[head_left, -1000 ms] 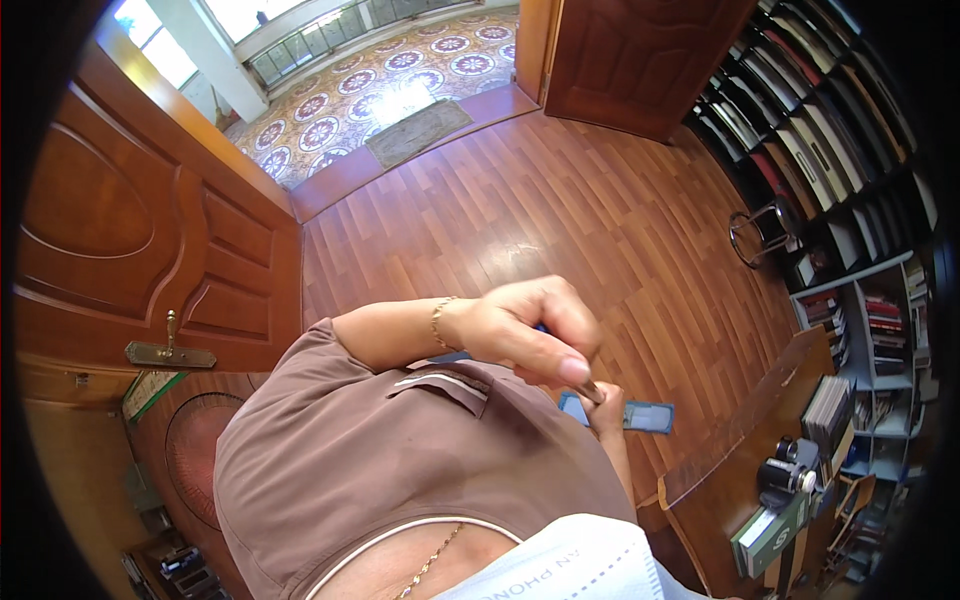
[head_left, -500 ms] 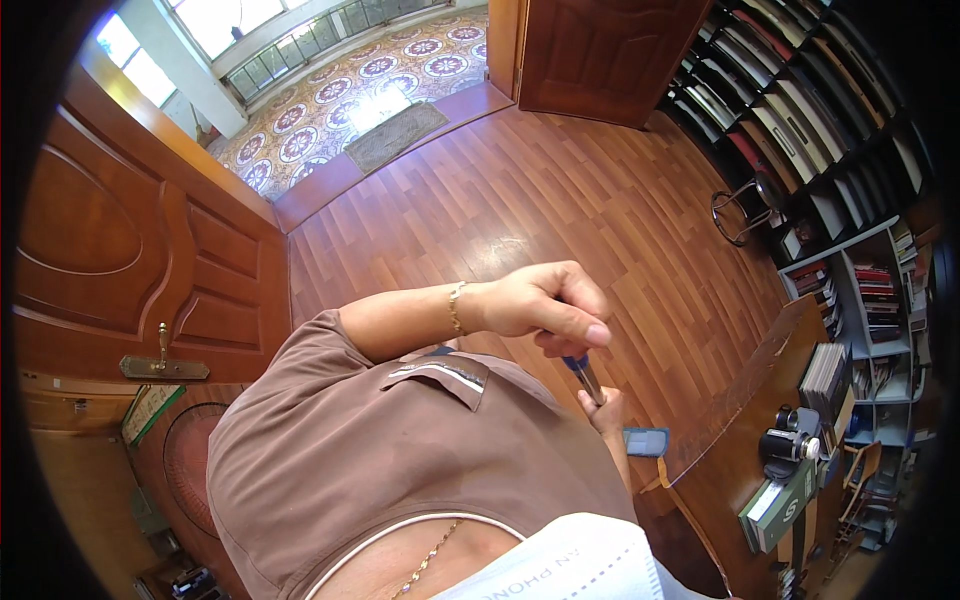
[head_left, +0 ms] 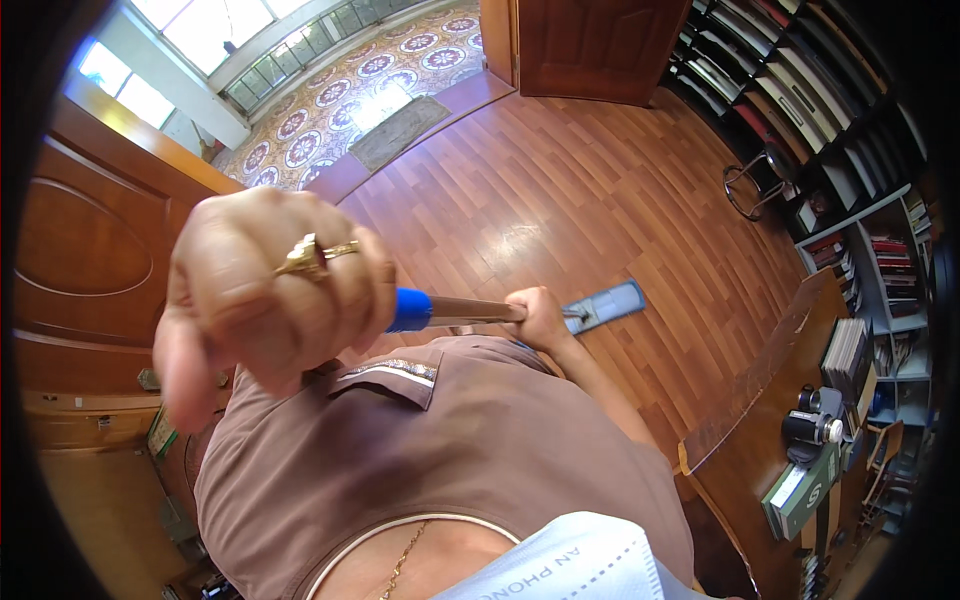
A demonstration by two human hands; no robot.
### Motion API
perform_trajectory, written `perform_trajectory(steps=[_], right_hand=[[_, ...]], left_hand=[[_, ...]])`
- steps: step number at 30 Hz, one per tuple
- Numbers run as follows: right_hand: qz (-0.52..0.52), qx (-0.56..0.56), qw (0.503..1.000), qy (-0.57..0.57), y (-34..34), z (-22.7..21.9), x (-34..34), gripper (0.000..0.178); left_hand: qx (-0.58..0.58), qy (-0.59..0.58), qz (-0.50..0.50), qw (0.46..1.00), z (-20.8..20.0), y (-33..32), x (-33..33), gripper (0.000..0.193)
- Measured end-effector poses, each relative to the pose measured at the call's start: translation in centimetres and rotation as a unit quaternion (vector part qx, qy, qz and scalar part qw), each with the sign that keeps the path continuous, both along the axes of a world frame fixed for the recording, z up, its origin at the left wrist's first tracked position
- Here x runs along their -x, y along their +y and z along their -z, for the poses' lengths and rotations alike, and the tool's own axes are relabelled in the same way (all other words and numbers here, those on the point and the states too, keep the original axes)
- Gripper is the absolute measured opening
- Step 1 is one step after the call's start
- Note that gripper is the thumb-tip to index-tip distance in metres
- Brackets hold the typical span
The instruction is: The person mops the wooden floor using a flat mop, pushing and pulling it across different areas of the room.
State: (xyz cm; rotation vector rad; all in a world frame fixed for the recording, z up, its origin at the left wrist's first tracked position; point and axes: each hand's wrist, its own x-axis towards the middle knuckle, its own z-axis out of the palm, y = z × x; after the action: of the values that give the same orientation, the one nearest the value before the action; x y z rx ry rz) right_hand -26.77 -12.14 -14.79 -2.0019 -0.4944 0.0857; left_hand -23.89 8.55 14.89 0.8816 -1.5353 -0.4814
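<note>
- One mop (head_left: 475, 312) slants across the middle, its bare pole smooth and shiny like metal, with a blue sleeve (head_left: 410, 310) at the upper end that looks like plastic.
- The floor (head_left: 680, 220) under it is of reddish-brown boards, long, narrow and staggered, with a soft patch of shine.
- Past the doorway, glossy tiles (head_left: 375, 65) carry round red-and-white patterns, and a flat grey mat (head_left: 400, 133) lies near the sill.
- The door (head_left: 90, 230) on the left is varnished wood with a raised oval; the desk (head_left: 740, 400) on the right is wooden too, its edge scuffed.
- The brown shirt (head_left: 500, 450) is soft cloth, with a glittery band along its pocket flap (head_left: 390, 378).
- The mop's head (head_left: 605, 305) is a pale blue, flat, long rectangle with a darker rim; it rests on the boards ahead of the person, slightly right of centre.
- The left hand (head_left: 275, 290), wearing gold rings (head_left: 303, 258), is curled in a fist around the blue sleeve.
- The right hand (head_left: 538, 318) is clamped on the pole lower down, near the head.
- The left fist hides the pole's top end and is partly blurred; the left forearm is out of sight.
- The right hand covers part of the pole, and a white cloth (head_left: 570, 565) is cut off at the lower edge.
</note>
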Motion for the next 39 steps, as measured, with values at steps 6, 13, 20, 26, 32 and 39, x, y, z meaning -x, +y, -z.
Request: perform_trajectory(steps=[6,13,20,26,32,39], right_hand=[[-0.06,-0.005,0.997,-0.04,3.0,0.3,-3.3,0.016],[0.02,-0.128,0.988,0.084,-5.4,-8.9,-2.2,0.033],[0.227,-0.302,0.887,-0.266,-17.1,-20.2,5.9,0.044],[0.386,0.055,0.81,-0.438,-17.5,-26.1,17.1,0.053],[0.536,0.159,0.764,-0.321,-14.3,-23.2,18.0,0.022],[0.55,0.131,0.695,-0.445,-7.1,-24.9,15.3,0.035]], left_hand=[[0.017,-0.017,-0.086,0.996,-0.6,-1.2,2.6,0.032],[-0.141,0.003,-0.344,0.928,7.9,-9.3,-0.4,0.04],[-0.266,-0.076,-0.337,0.9,18.6,-20.2,-4.1,0.033],[-0.391,-0.125,-0.155,0.898,26.9,-24.4,-1.5,0.035],[-0.434,-0.096,-0.177,0.878,35.5,-22.7,-1.1,0.032],[-0.456,-0.114,-0.194,0.861,35.0,-19.9,-0.4,0.031]])
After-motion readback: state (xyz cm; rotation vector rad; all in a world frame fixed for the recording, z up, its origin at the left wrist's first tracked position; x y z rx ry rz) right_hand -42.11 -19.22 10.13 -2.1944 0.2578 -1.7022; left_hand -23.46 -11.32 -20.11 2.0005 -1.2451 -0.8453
